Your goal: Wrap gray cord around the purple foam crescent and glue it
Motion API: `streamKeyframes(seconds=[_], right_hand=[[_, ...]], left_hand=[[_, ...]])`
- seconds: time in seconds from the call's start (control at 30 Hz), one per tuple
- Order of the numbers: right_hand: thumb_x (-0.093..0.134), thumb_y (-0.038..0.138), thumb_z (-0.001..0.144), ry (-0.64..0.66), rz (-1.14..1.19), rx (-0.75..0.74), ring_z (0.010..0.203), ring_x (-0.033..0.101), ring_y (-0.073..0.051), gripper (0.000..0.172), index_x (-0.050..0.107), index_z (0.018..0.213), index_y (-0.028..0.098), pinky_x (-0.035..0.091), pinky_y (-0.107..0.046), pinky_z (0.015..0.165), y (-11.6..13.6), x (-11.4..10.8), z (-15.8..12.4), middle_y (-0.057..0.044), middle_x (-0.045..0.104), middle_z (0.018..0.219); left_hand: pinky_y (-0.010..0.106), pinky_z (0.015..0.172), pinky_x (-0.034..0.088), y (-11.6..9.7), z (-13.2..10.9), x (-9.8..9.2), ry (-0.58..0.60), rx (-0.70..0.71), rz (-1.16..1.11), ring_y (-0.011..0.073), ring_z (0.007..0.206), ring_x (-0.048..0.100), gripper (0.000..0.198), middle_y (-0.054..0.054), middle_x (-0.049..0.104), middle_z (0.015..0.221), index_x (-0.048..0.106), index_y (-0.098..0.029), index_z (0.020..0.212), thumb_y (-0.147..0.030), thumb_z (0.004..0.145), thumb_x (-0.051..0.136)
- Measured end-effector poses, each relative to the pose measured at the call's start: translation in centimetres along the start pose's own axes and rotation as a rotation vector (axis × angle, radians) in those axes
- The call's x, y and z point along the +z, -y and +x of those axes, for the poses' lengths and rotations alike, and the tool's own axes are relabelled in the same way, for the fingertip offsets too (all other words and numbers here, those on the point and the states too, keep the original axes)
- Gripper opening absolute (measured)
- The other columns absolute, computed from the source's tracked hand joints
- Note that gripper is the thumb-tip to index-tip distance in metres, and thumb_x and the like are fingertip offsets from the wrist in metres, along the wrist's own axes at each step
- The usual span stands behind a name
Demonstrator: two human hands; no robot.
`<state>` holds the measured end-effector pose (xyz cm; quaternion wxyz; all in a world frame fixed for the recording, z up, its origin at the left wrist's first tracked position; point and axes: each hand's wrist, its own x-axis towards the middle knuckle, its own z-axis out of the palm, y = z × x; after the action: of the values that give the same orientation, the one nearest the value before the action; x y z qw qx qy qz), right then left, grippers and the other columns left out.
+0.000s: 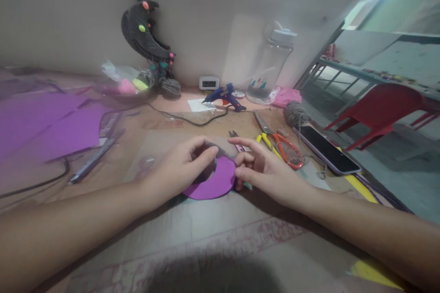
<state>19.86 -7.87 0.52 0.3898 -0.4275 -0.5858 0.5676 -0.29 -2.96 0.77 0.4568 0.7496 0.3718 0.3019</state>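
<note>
A curved purple cutout (pixel 213 185), crescent-like and flat, is held just above the table in front of me. My left hand (pixel 190 160) closes on its upper left part, thumb on top, and hides some of it. Grey material (pixel 222 152) shows along the upper edge by my left thumb; I cannot tell whether it is yarn. At the right edge of the cutout, my right hand (pixel 257 167) is closed, thumb against curled fingers, with the index finger stretched toward the left. Small pink-handled snips (pixel 237 142) lie just behind my right fingers.
Orange-handled scissors (pixel 287 146), a yellow-handled tool (pixel 271 145), grey yarn (pixel 296 113) and a phone (pixel 326 150) lie right. Purple sheets (pixel 51 123) and a pen (pixel 92 161) lie left. Behind are a corded glue gun (pixel 225 96), clock (pixel 209 83) and clear bottle (pixel 273 66).
</note>
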Motion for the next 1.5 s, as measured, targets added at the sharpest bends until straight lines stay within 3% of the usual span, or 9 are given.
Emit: streamKeyframes(seconds=[0.07, 0.3, 0.43, 0.63, 0.93, 1.5], right_hand=[[0.061, 0.022, 0.085, -0.056, -0.133, -0.035, 0.064, 0.055, -0.009, 0.042, 0.045, 0.124, 0.022, 0.047, -0.024, 0.062, -0.1, -0.4, 0.2, 0.005, 0.05, 0.074], [0.06, 0.023, 0.087, -0.216, -0.777, -0.313, 0.072, 0.055, -0.013, 0.007, 0.064, 0.093, 0.02, 0.043, -0.027, 0.068, 0.4, -1.5, 0.3, 0.0, 0.061, 0.078], [0.058, 0.021, 0.09, -0.182, -0.884, -0.448, 0.074, 0.056, -0.013, 0.008, 0.064, 0.084, 0.019, 0.042, -0.026, 0.069, 0.6, -1.4, 0.2, -0.001, 0.063, 0.078], [0.059, 0.026, 0.09, -0.187, -0.901, -0.45, 0.067, 0.053, -0.012, 0.011, 0.063, 0.083, 0.019, 0.04, -0.025, 0.064, 0.7, -1.1, 0.0, -0.001, 0.063, 0.075], [0.062, 0.039, 0.086, -0.181, -0.664, -0.16, 0.049, 0.047, -0.008, 0.021, 0.057, 0.079, 0.02, 0.036, -0.02, 0.046, 0.2, -0.8, 0.2, 0.004, 0.053, 0.059], [0.061, 0.041, 0.086, -0.193, -0.6, -0.126, 0.051, 0.049, -0.009, 0.023, 0.056, 0.079, 0.02, 0.036, -0.021, 0.047, 0.3, -0.5, 0.2, 0.004, 0.053, 0.059]], left_hand=[[0.026, 0.059, 0.039, 0.0, 0.0, 0.0, -0.005, -0.002, 0.002, 0.0129, 0.063, 0.051, 0.026, -0.001, 0.057, 0.069, 0.056, -0.018, 0.082, -0.039, 0.093, 0.045], [0.026, 0.06, 0.039, 0.0, 0.1, -0.1, 0.016, 0.008, 0.103, 0.0143, 0.065, 0.052, 0.027, -0.001, 0.056, 0.068, 0.058, -0.018, 0.078, -0.039, 0.091, 0.046], [0.027, 0.061, 0.039, 0.1, 0.2, -0.1, 0.046, 0.013, 0.141, 0.0154, 0.067, 0.053, 0.028, 0.0, 0.059, 0.07, 0.061, -0.018, 0.08, -0.039, 0.09, 0.046], [0.029, 0.065, 0.041, 0.2, 0.3, -0.1, 0.097, 0.022, 0.168, 0.017, 0.073, 0.057, 0.028, 0.002, 0.063, 0.077, 0.062, -0.018, 0.083, -0.039, 0.091, 0.045], [0.026, 0.059, 0.039, 0.2, 0.1, -0.1, 0.141, 0.049, 0.17, 0.0156, 0.067, 0.054, 0.029, 0.001, 0.062, 0.072, 0.063, -0.018, 0.084, -0.039, 0.091, 0.044], [0.025, 0.058, 0.043, -0.1, 0.0, 0.0, 0.161, 0.049, 0.061, 0.0146, 0.064, 0.055, 0.023, 0.002, 0.064, 0.07, 0.063, -0.02, 0.08, -0.035, 0.089, 0.048]])
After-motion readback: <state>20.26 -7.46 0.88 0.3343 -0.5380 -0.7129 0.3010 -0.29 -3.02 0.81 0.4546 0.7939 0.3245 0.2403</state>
